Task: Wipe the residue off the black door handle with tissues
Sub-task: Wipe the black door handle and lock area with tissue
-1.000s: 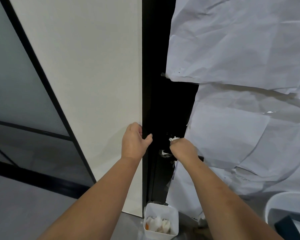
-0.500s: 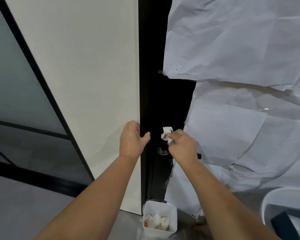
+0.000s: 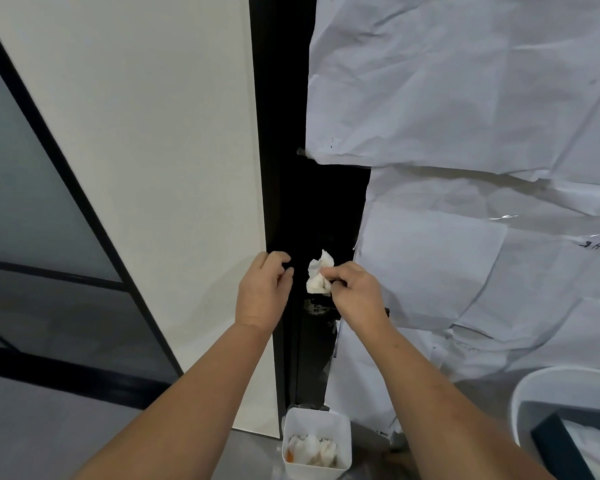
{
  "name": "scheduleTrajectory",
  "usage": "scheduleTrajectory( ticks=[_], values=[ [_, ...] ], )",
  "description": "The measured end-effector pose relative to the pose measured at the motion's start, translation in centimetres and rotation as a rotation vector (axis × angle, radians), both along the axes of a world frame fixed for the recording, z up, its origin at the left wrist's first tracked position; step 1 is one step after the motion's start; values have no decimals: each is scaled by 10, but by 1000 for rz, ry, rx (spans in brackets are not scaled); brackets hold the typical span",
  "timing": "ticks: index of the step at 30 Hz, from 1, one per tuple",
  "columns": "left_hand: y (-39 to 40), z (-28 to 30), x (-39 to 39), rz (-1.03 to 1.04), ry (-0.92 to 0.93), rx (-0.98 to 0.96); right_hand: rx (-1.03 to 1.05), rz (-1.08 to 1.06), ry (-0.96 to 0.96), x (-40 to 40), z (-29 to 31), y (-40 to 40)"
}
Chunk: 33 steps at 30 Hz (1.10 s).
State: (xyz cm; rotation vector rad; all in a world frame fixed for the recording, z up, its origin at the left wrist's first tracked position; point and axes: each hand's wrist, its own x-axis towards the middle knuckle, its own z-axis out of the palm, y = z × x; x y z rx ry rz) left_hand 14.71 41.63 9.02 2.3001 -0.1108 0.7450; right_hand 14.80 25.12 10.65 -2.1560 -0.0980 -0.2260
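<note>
The black door handle (image 3: 317, 306) sits on the dark door, mostly hidden under my right hand, with pale residue showing on its left end. My right hand (image 3: 355, 292) pinches a crumpled white tissue (image 3: 318, 277) and holds it just above the handle, clear of it. My left hand (image 3: 264, 292) rests at the edge of the white wall panel, fingers curled, a short gap left of the tissue, holding nothing that I can see.
A small white bin (image 3: 316, 441) with used tissues stands on the floor below the handle. Crumpled white paper sheets (image 3: 465, 133) cover the door's right side. A larger white tub (image 3: 568, 410) is at the bottom right. A dark glass panel (image 3: 32, 220) is on the left.
My right hand has lifted from the handle with the tissue, which now shows fully above it. My left hand stays at the panel edge.
</note>
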Motion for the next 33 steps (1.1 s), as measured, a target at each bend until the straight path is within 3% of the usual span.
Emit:
scheduleTrajectory(
  ticks=[6, 9, 11, 15, 17, 20, 26, 33],
  values=[
    [-6, 1, -3, -261, 174, -61, 204, -33, 12, -2, 6, 3],
    [-15, 7, -5, -255, 241, -283, 123, -33, 25, 1, 4, 6],
    [-18, 8, -2, -234, 246, -327, -4, -54, 11, 3, 1, 7],
    [-19, 1, 7, -226, 208, -109, -383, -90, -88, 6, -15, 6],
    [-20, -5, 9, -209, 223, -43, -457, -94, -157, 5, -21, 6],
    [-20, -11, 11, -200, 240, -22, -455, -80, -183, 7, -22, 5],
    [-21, -14, 14, -213, 268, -38, -391, -58, -48, 6, -20, 7],
    [-20, -17, 15, -233, 283, -71, -439, -123, -112, 6, -22, 5]
  ],
)
